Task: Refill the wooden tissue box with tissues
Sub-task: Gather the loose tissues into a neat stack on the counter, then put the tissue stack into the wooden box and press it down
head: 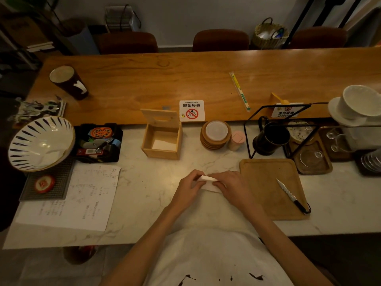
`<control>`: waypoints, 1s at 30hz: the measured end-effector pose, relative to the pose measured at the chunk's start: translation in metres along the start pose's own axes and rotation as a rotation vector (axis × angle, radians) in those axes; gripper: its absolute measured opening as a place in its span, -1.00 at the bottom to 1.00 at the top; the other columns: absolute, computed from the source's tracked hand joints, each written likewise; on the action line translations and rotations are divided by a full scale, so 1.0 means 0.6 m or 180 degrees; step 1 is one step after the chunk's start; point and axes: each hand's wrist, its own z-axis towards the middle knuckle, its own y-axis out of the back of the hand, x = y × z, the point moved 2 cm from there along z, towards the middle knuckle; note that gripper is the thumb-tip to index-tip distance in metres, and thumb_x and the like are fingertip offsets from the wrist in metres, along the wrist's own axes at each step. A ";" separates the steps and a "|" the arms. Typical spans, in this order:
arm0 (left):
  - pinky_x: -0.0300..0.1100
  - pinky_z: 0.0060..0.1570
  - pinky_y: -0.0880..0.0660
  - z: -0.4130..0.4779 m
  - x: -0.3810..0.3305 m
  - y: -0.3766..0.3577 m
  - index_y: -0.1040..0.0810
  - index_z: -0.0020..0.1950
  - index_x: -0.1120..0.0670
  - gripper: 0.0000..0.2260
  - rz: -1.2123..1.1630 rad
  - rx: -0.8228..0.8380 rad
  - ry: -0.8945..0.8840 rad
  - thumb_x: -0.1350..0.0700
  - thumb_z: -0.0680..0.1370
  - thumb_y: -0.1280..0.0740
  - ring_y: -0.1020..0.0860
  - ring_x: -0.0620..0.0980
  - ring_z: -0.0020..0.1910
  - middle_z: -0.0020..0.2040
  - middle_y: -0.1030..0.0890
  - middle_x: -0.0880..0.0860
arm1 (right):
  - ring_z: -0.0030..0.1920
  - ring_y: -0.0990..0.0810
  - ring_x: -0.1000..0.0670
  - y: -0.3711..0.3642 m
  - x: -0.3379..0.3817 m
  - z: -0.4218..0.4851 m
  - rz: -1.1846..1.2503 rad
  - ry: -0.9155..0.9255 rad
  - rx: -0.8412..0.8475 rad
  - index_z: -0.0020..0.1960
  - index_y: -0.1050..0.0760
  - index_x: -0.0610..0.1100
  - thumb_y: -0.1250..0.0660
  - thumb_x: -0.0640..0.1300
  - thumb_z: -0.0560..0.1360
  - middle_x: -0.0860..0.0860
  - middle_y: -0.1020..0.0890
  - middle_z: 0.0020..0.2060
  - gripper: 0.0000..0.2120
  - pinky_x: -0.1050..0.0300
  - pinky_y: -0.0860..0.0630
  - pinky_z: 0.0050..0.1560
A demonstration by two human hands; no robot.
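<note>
**Wooden tissue box (160, 154) open for loading; tissues held in both hands**

Finding: both hands grasp a small folded wad of tissues (209, 179) by its ends. The left hand (190, 186) is curled round the left end and the right hand (228, 185) round the right end. The wad sits low over the marble surface (144, 193), near the person. Whether it touches the surface cannot be told.

Location: the box stands farther off and to the left of the hands, well apart from them. Its lid (159, 117) stands upright at the far side, leaving the mouth fully exposed. A pale patch shows on the box floor; whether it is tissue or a loose base plate cannot be told.

Assessment: the step in hand appears to be squaring the wad before loading. To do it well, align the edges and keep the fold tight so the wad is narrower than the opening. Carry it level by its ends and lower it flat between the walls, not at a tilt, so no corner catches the rim. Leave the lid alone until the stack is seated.

Note: a wooden board (266, 178) bearing a knife (290, 196) lies just right of the right hand. The path to the box leads away from it.
</note>
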 end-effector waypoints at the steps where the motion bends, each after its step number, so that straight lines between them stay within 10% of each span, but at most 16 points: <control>1: -0.28 0.11 -0.48 -0.003 -0.005 0.005 -0.55 0.11 0.02 -0.85 -0.0042 -0.0047 0.0102 0.13 0.54 -0.34 -0.55 -0.19 0.05 0.03 -0.61 -0.11 | -0.04 -0.63 0.00 0.002 0.003 0.003 0.0086 -0.0149 -0.0011 0.21 -0.59 0.04 -0.35 -0.14 0.51 0.07 -0.71 -0.01 -0.72 0.05 -0.53 -0.06; 6: -0.27 0.07 -0.47 -0.010 -0.037 0.115 -0.48 0.22 0.07 -0.81 -0.0121 -0.1778 0.0165 0.18 0.61 -0.25 -0.53 -0.08 0.07 0.10 -0.57 0.00 | 0.00 -0.63 -0.10 0.004 -0.010 0.017 0.3465 -0.2311 -0.0133 0.21 -0.50 -0.16 -0.28 -0.26 0.56 -0.19 -0.63 0.13 -0.77 -0.07 -0.57 -0.04; 10: -0.24 0.13 -0.41 0.035 -0.049 0.242 -0.39 0.33 0.10 -0.74 -0.0487 -0.2230 0.0620 0.15 0.63 -0.18 -0.47 -0.01 0.23 0.25 -0.50 0.06 | 0.15 -0.53 -0.20 0.007 0.065 0.090 0.5330 -0.2644 -0.0008 0.28 -0.42 -0.21 -0.11 -0.33 0.55 -0.19 -0.58 0.13 -0.68 -0.11 -0.46 0.17; 14: -0.12 0.44 -0.17 0.091 -0.024 0.306 -0.18 0.54 0.10 -0.56 -0.0635 -0.1252 0.1376 -0.02 0.68 -0.04 -0.24 0.02 0.49 0.52 -0.26 0.04 | 0.24 -0.49 -0.20 -0.008 0.143 0.181 0.5204 -0.2630 -0.0081 0.44 -0.29 -0.19 -0.15 -0.32 0.54 -0.19 -0.51 0.25 -0.53 -0.15 -0.47 0.19; 17: -0.04 0.33 -0.39 0.109 -0.030 0.311 -0.48 0.31 0.11 -0.54 -0.1081 -0.0537 0.1673 -0.12 0.67 0.03 -0.47 0.08 0.32 0.31 -0.53 0.14 | 0.33 -0.42 -0.26 -0.018 0.164 0.205 0.5325 -0.2776 -0.0175 0.46 -0.27 -0.18 -0.20 -0.32 0.52 -0.21 -0.48 0.28 -0.49 -0.25 -0.38 0.33; 20: -0.15 0.00 -0.53 0.090 -0.042 0.312 -0.60 0.04 -0.05 -0.69 -0.1045 -0.0416 0.1601 -0.08 0.66 -0.08 -0.60 -0.02 0.03 -0.01 -0.66 -0.01 | 0.24 -0.48 -0.25 -0.010 0.175 0.194 0.5188 -0.2842 -0.0150 0.39 -0.32 -0.25 -0.18 -0.31 0.53 -0.23 -0.52 0.18 -0.57 -0.22 -0.39 0.32; 24: 0.04 0.18 -0.53 0.021 -0.010 0.314 -0.59 0.07 -0.26 -0.80 -0.0599 -0.0365 0.1255 0.00 0.59 -0.22 -0.61 -0.03 0.11 0.10 -0.68 -0.06 | 0.02 -0.54 -0.18 -0.016 0.195 0.143 0.5134 -0.2933 0.0031 0.31 -0.39 -0.29 -0.14 -0.32 0.54 -0.19 -0.57 -0.01 -0.65 -0.08 -0.48 0.06; 30: -0.04 0.26 -0.49 -0.036 0.024 0.307 -0.47 0.39 0.06 -0.66 -0.0665 -0.0557 0.1280 0.22 0.62 -0.22 -0.56 -0.05 0.16 0.16 -0.60 -0.06 | -0.06 -0.53 -0.12 -0.033 0.214 0.107 0.4675 -0.2946 0.0271 0.24 -0.43 -0.24 -0.15 -0.29 0.53 -0.15 -0.55 -0.07 -0.71 0.01 -0.48 -0.08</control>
